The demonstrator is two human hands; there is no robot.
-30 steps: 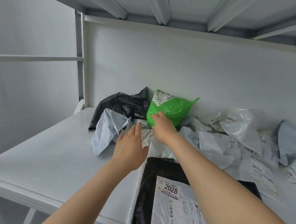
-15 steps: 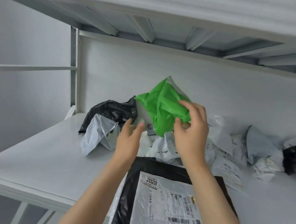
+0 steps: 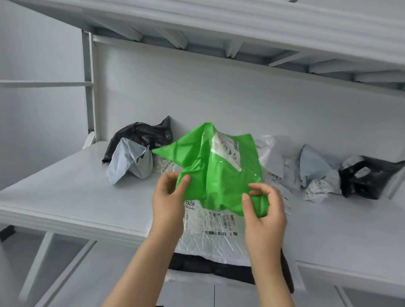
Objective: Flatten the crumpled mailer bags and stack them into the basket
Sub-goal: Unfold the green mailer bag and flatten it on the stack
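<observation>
Flattening step in hand: green mailer bag (image 3: 215, 171), crumpled, held above the near middle of the shelf (image 3: 62, 191), left hand (image 3: 169, 201) and right hand (image 3: 264, 212) each pinching a lower corner; next move calls for pulling it taut, and the basket is apparently out of view.

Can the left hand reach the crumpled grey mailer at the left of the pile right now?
Probably, once freed: the left hand now pinches the green mailer; bare shelf lies between it and the grey mailer.
</observation>
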